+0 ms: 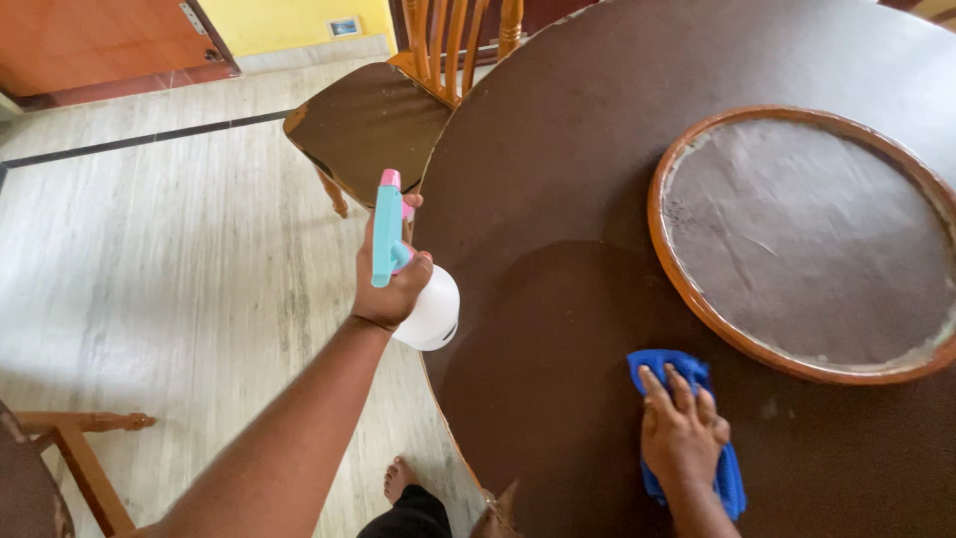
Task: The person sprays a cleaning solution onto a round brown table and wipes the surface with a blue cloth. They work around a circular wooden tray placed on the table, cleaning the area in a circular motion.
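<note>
A: Starting at the far left, what's there?

B: A pale tiled floor [169, 259] with a dark stripe across it, and the corner of a wooden chair [70, 448] at the lower left edge. A bare foot [398, 478] shows on the floor near the bottom.

A: And the left hand?

B: The left hand [390, 284] is raised just off the edge of the bench, its fingers [416, 267] wrapped tight around the neck of a spray bottle [413, 284]. The bottle has a teal trigger head with a pink tip and a white body, and it hangs over the floor right beside the bench rim.

A: Behind it?

B: A second wooden chair [373, 115] with a dark seat, pushed up against the round brown bench [558, 179].

A: Further right?

B: The right hand [682, 428] lies flat, fingers [669, 391] spread and pressed down on a blue cloth [687, 371], not curled around it. The cloth rests on the bench top near its front edge, beside a darker, wet-looking patch.

A: And beyond that?

B: A round tray-like turntable [687, 289] with an orange-brown wooden rim and a dull grey top sits on the bench, near the cloth but apart from it.
</note>
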